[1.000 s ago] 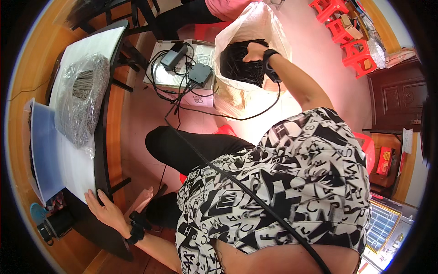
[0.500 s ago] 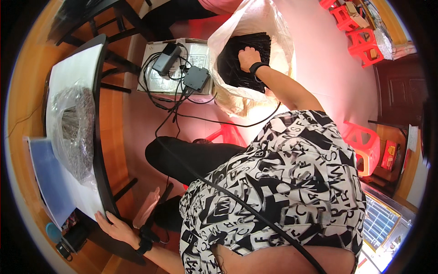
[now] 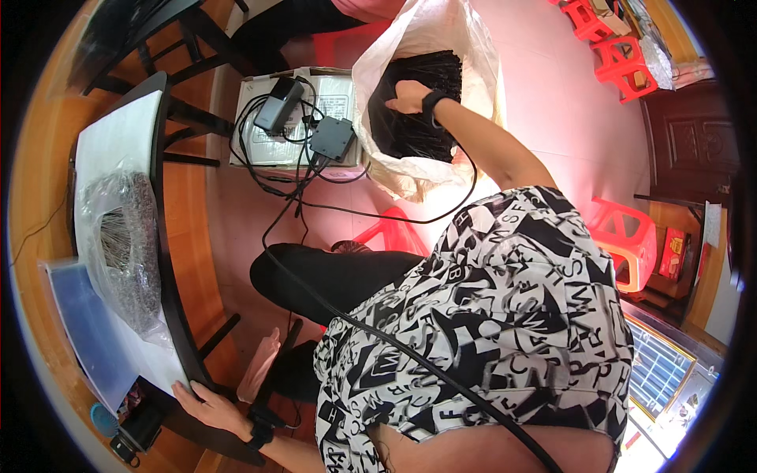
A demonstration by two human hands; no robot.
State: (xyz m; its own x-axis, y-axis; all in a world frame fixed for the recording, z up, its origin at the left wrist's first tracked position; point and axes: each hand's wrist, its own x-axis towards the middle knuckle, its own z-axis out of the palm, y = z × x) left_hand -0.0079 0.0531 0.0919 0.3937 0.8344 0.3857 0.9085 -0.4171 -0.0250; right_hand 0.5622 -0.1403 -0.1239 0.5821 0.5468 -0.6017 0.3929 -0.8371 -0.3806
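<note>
My left hand lies with its fingers stretched out on the white sheet at the near edge of the black-rimmed table. Nothing is gripped in it. My right hand reaches into a large white woven sack, its fingers curled against the densely packed thin black strips. Whatever those fingers pinch is hidden. On the table, a clear plastic bag holds a bundle of thin, dark, stick-like pieces; a blue sheet lies beside it.
Left of the sack, a carton carries a grey power bank, a dark square box and tangled black cables. One cable crosses my shirt. Red stools stand at right. Another person's dark-clad leg shows at the top.
My right hand has shifted left over the black strips, and its fingers now point more to the left. My left hand stays at the table edge. The view has shifted slightly.
</note>
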